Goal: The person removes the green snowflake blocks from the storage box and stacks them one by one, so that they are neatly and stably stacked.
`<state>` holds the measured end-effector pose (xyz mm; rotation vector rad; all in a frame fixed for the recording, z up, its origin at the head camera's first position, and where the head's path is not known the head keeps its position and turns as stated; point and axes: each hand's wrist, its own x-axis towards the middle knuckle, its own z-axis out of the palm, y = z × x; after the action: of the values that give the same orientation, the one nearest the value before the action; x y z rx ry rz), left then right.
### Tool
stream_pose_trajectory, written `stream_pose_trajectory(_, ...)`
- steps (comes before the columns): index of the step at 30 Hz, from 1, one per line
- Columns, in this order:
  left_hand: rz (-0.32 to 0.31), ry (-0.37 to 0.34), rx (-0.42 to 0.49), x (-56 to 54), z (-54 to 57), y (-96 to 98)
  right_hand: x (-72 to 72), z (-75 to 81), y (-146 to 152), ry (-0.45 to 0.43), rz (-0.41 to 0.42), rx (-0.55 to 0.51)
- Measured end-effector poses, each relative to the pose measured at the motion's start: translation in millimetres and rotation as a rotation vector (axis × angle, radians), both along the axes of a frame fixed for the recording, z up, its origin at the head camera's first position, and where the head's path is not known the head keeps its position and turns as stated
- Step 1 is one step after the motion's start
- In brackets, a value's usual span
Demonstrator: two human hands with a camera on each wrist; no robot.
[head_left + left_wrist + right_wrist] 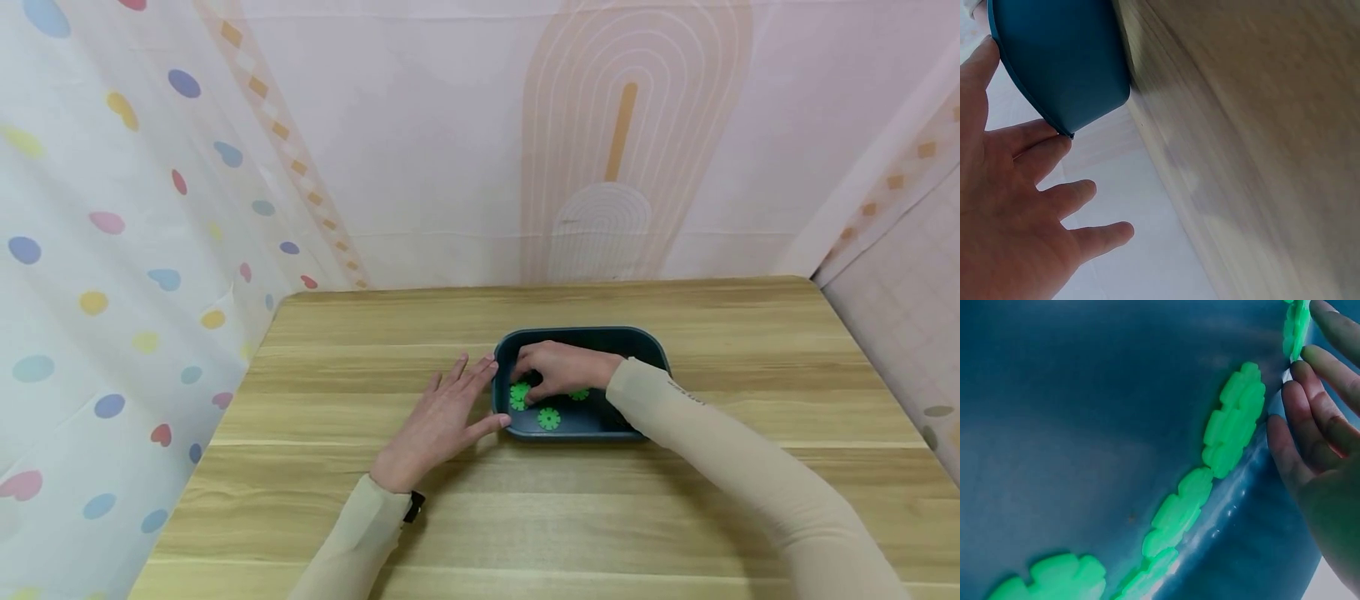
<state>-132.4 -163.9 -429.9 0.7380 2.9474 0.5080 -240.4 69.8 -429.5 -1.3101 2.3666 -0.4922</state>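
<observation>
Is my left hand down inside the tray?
No, the left hand touches one end of the tray from outside.

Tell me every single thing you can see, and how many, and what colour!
Table: 1, light brown, middle and bottom of the head view
Curtain: can't tell how many, pale with coloured shapes, around the table
Tray: 1, dark blue-green, on the table
Flat pieces: at least four, bright green, in the tray
Sleeves: 2, cream, on both arms
Small thing: 1, black, unclear what, at the left sleeve's end
Left hand: 1, bare, touching the tray's left end
Right hand: 1, bare, inside the tray, by the pieces
</observation>
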Motion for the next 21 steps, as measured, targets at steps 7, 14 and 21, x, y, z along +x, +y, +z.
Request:
stream_pose_trajectory(7,-0.007,0.009,0.001,-1.1,-1.6,-0.3,-1.2,-3.4,-2.0,0.042,0.008,0.021)
stream_pose_trajectory(14,-0.019,0.007,0.007,-3.8,-1.3,1.0,-1.5,-2.7,0.2,0.043,0.000,0.014)
stream_pose_trajectory(21,-0.019,-0.015,0.007,-6.0,-0.2,2.2,2.3,9.5,8.3,0.022,-0.030,0.013)
